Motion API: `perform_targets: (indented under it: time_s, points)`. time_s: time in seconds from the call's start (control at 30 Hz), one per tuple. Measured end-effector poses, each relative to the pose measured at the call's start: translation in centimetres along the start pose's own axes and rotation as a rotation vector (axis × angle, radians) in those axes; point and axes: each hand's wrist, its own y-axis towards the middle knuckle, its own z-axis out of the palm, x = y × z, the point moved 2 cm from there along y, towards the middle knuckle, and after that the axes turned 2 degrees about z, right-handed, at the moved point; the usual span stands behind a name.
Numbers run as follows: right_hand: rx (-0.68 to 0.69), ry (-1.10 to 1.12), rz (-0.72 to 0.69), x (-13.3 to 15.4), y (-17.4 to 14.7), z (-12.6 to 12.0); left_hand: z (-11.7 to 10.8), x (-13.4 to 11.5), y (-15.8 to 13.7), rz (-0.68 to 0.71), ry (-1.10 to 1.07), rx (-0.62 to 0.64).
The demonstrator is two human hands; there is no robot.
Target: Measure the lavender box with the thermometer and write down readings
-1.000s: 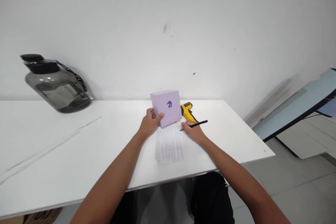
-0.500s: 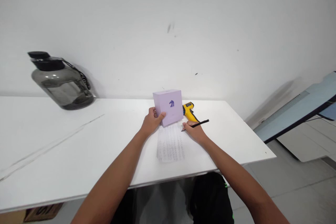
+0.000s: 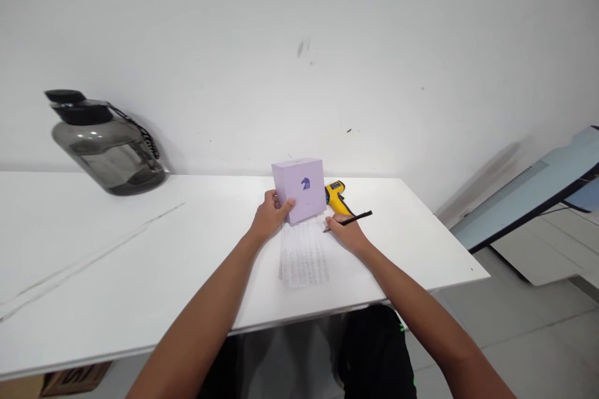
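Note:
My left hand (image 3: pixel 270 215) grips the left side of a light purple box (image 3: pixel 309 202), thumb on its front face and fingers behind. A dark blue horse-head mark shows on that face, and the box tilts slightly above the top of a written paper sheet (image 3: pixel 304 259). In my right hand (image 3: pixel 346 230) is a slim black pen (image 3: pixel 361 217), held in a writing grip with its tip low near the sheet's upper right. Whether the tip touches the paper I cannot tell. Just behind this hand lies a yellow and black infrared thermometer (image 3: pixel 337 197), partly hidden by the box and hand.
A large grey see-through bottle (image 3: pixel 110 156) with a black cap stands at the back left of the white table (image 3: pixel 116 249), by the wall. Off the table's right edge is a pale blue panel (image 3: pixel 524 193) with a dark rim. A cardboard box (image 3: pixel 77 379) shows below, lower left.
The view has shifted very slightly. Both hands keep their grips, and the box, pen and paper stay almost in place.

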Motion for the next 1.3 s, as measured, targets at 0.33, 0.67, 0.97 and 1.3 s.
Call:
perform_targets:
  time_s: [0.33, 0.67, 0.97, 1.3]
  points:
    - [-0.031, 0.004, 0.007, 0.37, -0.05, -0.02, -0.02, 0.47, 0.26, -0.004, 0.005, -0.002]
    - [-0.046, 0.002, 0.001, 0.03, -0.07, 0.00, 0.05, 0.54, 0.28, -0.003, -0.010, -0.005]
    - [-0.072, 0.012, 0.014, 0.19, -0.15, -0.10, 0.05, 0.37, 0.22, -0.003, 0.003, 0.009]
    - [-0.040, 0.021, 0.047, 0.06, -0.06, -0.21, 0.06, 0.19, 0.11, -0.004, -0.008, 0.014]
